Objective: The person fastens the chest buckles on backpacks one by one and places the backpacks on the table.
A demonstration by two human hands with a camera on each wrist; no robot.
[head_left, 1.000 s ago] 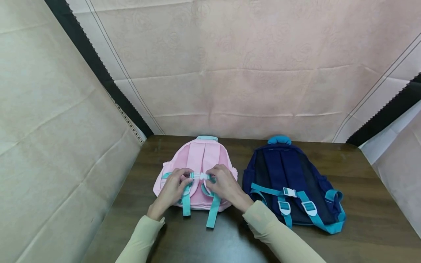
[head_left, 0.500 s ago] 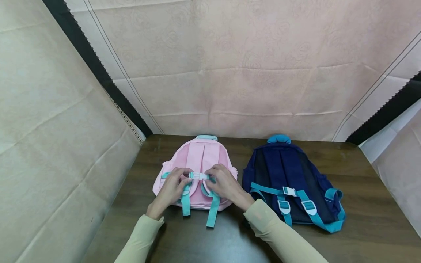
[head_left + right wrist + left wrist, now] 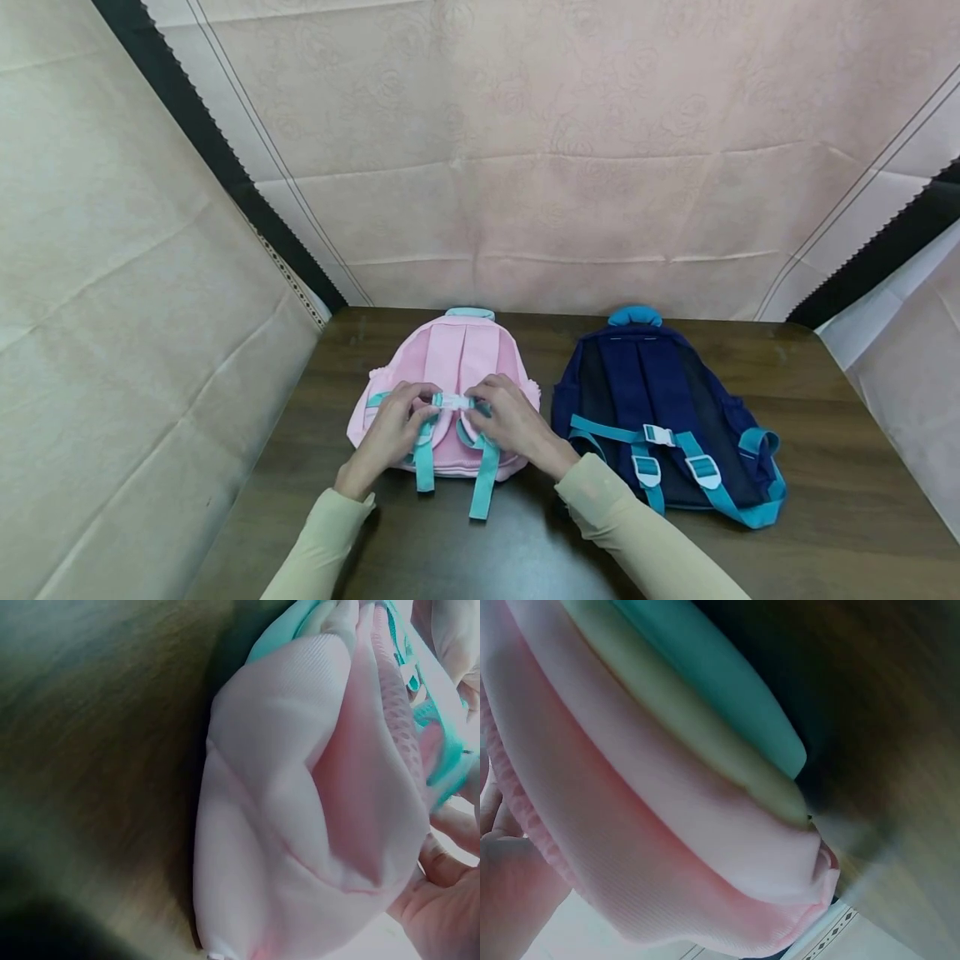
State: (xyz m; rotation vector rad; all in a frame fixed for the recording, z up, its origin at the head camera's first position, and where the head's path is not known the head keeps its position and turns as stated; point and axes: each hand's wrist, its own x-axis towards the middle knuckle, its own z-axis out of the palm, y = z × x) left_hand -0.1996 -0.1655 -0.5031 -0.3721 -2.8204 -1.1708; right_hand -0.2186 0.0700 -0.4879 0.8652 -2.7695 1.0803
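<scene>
A pink backpack [image 3: 480, 354] lies on the brown table with its shoulder straps facing up. Across those straps runs a turquoise chest strap with a white buckle [image 3: 453, 402], its two halves together. My left hand [image 3: 395, 422] pinches the strap at the buckle's left end between thumb and fingers. On the other side, my right hand [image 3: 510, 417] pinches the strap at the right end. In the left wrist view the pink side [image 3: 622, 817] of the backpack fills much of the frame. The right wrist view shows the backpack's other side [image 3: 255, 787], with the right fingers at its edge.
A navy backpack [image 3: 675, 392] with turquoise straps and its own white buckle [image 3: 659, 435] lies to the right, close to the right forearm. Two turquoise strap ends [image 3: 485, 482] hang toward the front of the table [image 3: 442, 558]. Pale cloth [image 3: 570, 167] walls the back and sides.
Both hands keep their hold on the strap beside the buckle, with barely any movement. The view has shifted very slightly.
</scene>
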